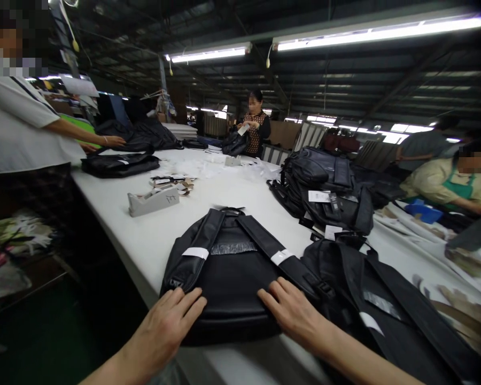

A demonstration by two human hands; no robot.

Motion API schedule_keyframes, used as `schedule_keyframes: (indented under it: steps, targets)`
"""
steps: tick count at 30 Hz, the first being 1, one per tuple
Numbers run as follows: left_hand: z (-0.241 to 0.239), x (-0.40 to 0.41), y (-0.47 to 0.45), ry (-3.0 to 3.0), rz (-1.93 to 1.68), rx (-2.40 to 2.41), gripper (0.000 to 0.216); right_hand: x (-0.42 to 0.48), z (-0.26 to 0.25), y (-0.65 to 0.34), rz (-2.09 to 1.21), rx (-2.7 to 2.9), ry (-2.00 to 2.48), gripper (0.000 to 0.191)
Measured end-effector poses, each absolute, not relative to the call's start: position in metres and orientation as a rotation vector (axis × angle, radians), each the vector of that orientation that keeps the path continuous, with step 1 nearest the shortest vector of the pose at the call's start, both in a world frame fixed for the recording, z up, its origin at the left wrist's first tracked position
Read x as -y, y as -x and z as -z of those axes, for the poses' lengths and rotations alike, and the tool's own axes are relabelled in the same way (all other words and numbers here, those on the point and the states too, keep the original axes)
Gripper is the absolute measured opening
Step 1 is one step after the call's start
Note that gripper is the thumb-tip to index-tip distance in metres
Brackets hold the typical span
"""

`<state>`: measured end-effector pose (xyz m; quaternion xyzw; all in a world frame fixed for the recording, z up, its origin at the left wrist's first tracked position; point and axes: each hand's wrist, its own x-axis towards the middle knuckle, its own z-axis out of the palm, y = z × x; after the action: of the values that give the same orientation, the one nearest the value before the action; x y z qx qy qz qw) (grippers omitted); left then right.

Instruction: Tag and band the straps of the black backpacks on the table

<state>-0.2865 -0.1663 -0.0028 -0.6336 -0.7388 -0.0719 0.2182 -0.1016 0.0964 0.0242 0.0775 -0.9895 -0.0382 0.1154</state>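
A black backpack (228,278) lies strap side up on the white table (224,187) in front of me. Its two shoulder straps each carry a white paper band. My left hand (168,323) rests flat on the pack's near left corner, fingers stretched out. My right hand (294,313) lies flat on the near right part, fingers spread, next to the right strap. Neither hand holds anything.
A second black backpack (385,305) lies right beside mine, and a stack of several more (324,192) sits behind it. A grey tape dispenser (152,202) and paper scraps lie mid-table. Other people work at the left, far end and right. The table's left edge drops to the floor.
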Motion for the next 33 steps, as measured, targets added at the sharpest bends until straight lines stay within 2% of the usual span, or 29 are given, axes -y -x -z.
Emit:
schedule_keyframes:
  steps: [4,7,11,13,14,17,19,21,24,27,30,33]
  targets:
    - [0.021,0.177,0.284,1.785,0.174,1.941,0.051,-0.09,-0.004,0.095,0.111,2.953,-0.125,0.045]
    - [0.033,0.183,0.275,1.695,0.104,1.995,0.054,-0.088,0.007,0.091,0.032,3.018,-0.06,0.047]
    - [0.025,0.189,0.257,1.785,-0.069,2.221,0.066,-0.087,0.001,0.076,-0.14,3.077,-0.132,0.07]
    - [0.018,0.186,0.252,1.796,-0.156,2.299,0.077,-0.087,-0.002,0.07,-0.052,3.078,-0.208,0.085]
    - [0.014,0.183,0.252,1.79,-0.205,2.297,0.077,-0.088,-0.003,0.069,0.034,3.065,-0.222,0.087]
    - [0.005,0.173,0.26,1.844,-0.324,2.126,0.062,-0.09,-0.002,0.07,0.253,3.025,-0.247,0.074]
    - [0.0,0.171,0.264,1.92,-0.313,2.005,0.06,-0.09,-0.002,0.066,0.29,3.016,-0.286,0.067]
    - [-0.003,0.175,0.264,1.942,-0.261,1.977,0.07,-0.087,-0.005,0.058,0.259,3.02,-0.268,0.065]
    - [0.001,0.185,0.254,1.881,-0.237,2.042,0.097,-0.077,-0.024,0.048,0.123,3.056,-0.165,0.062]
    - [0.016,0.19,0.246,1.807,-0.223,2.086,0.106,-0.062,-0.059,0.062,-0.127,3.121,-0.196,0.033]
    - [0.033,0.189,0.246,1.744,-0.145,2.039,0.1,-0.05,-0.077,0.09,-0.268,3.054,-0.257,0.043]
    - [0.036,0.189,0.253,1.658,0.007,1.891,0.074,-0.049,-0.055,0.113,-0.299,3.022,-0.241,0.065]
